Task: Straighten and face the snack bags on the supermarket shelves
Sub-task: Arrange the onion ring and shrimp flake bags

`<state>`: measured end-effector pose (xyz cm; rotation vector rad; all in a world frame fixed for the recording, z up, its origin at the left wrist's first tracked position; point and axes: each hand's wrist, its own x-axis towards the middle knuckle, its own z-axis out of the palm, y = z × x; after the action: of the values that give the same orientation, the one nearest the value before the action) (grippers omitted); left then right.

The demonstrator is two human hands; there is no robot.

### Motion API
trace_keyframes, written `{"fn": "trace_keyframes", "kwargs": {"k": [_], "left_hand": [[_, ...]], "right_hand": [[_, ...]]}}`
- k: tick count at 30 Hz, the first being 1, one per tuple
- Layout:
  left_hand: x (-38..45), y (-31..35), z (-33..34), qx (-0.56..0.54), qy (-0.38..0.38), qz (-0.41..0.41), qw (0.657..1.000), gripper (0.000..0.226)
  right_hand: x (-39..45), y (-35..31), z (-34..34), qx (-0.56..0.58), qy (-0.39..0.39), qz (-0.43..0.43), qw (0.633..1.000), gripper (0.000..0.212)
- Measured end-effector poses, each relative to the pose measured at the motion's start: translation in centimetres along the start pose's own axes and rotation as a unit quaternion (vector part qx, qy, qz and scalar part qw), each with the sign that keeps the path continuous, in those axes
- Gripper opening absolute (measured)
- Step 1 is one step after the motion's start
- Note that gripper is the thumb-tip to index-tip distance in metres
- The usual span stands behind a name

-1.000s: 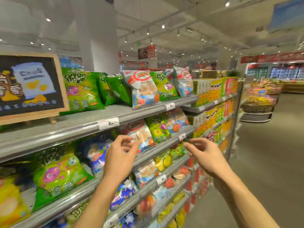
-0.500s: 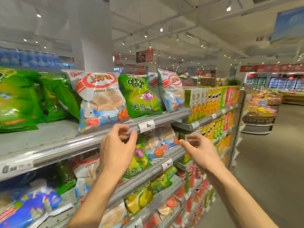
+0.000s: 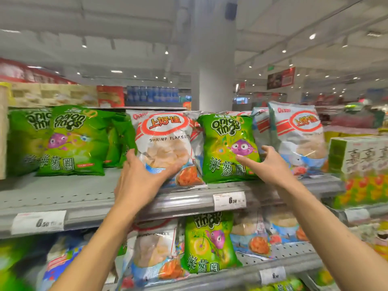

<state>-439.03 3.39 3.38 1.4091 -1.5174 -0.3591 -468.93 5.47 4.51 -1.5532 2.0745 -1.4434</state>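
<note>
Fingers of left hand (image 3: 140, 181) clasp shrimp flakes bag (image 3: 165, 148); right hand (image 3: 270, 164) spread, touching onion rings bag (image 3: 228, 148).

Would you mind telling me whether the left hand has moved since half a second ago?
Yes. The left hand has risen from below the top shelf's front rail to above it, and now lies on the Shrimp Flakes bag.

Left hand (image 3: 138, 181) hides shrimp bag (image 3: 165, 148) corner; lower shelf bags (image 3: 69, 263) prob. blurred.
</note>
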Motion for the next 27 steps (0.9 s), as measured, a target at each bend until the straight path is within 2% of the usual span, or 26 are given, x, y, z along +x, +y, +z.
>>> {"fn": "trace_keyframes", "kwargs": {"k": [2, 4, 7, 9, 13, 15, 17, 20, 21, 25, 27], "left_hand": [[1.1, 0.3, 0.2, 0.015, -0.025, -0.009, 1.000, 0.122], [2.0, 0.5, 0.3, 0.023, -0.050, 0.006, 0.998, 0.095], [2.1, 0.9, 0.3, -0.014, -0.074, 0.068, 0.995, 0.049], [2.0, 0.9, 0.4, -0.038, -0.079, 0.076, 0.993, 0.039], [2.0, 0.7, 0.4, -0.061, -0.061, 0.037, 0.996, 0.041], [1.9, 0.7, 0.4, -0.068, -0.050, 0.020, 0.996, 0.047], [1.8, 0.8, 0.4, -0.071, -0.020, -0.015, 0.997, 0.061], [2.0, 1.3, 0.4, -0.062, 0.045, -0.046, 0.996, 0.070], [2.1, 1.6, 0.5, -0.071, 0.059, -0.046, 0.995, 0.069], [2.8, 3.4, 2.4, -0.120, 0.066, -0.041, 0.990, 0.074], [3.1, 4.7, 4.2, -0.120, 0.050, -0.033, 0.991, 0.067]], "right_hand": [[2.5, 0.4, 0.0, 0.041, -0.068, 0.002, 0.997, 0.090], [4.3, 0.7, 0.1, 0.090, -0.126, 0.003, 0.988, 0.085], [6.0, 1.3, 0.6, 0.120, -0.182, -0.003, 0.976, 0.065], [6.7, 1.5, 1.1, 0.139, -0.197, -0.022, 0.970, 0.048], [6.5, 1.4, 1.9, 0.174, -0.176, -0.048, 0.968, 0.028], [5.8, 1.0, 1.9, 0.168, -0.146, -0.073, 0.972, 0.026], [5.1, 0.5, 1.3, 0.149, -0.115, -0.084, 0.978, 0.032], [4.5, -0.2, -0.6, 0.094, -0.055, -0.087, 0.990, 0.066], [4.4, -0.2, -1.4, 0.085, -0.032, -0.087, 0.992, 0.070], [3.5, 0.8, -4.9, 0.067, 0.032, -0.104, 0.992, 0.069], [3.0, 1.9, -6.7, 0.055, 0.062, -0.104, 0.991, 0.065]]}}
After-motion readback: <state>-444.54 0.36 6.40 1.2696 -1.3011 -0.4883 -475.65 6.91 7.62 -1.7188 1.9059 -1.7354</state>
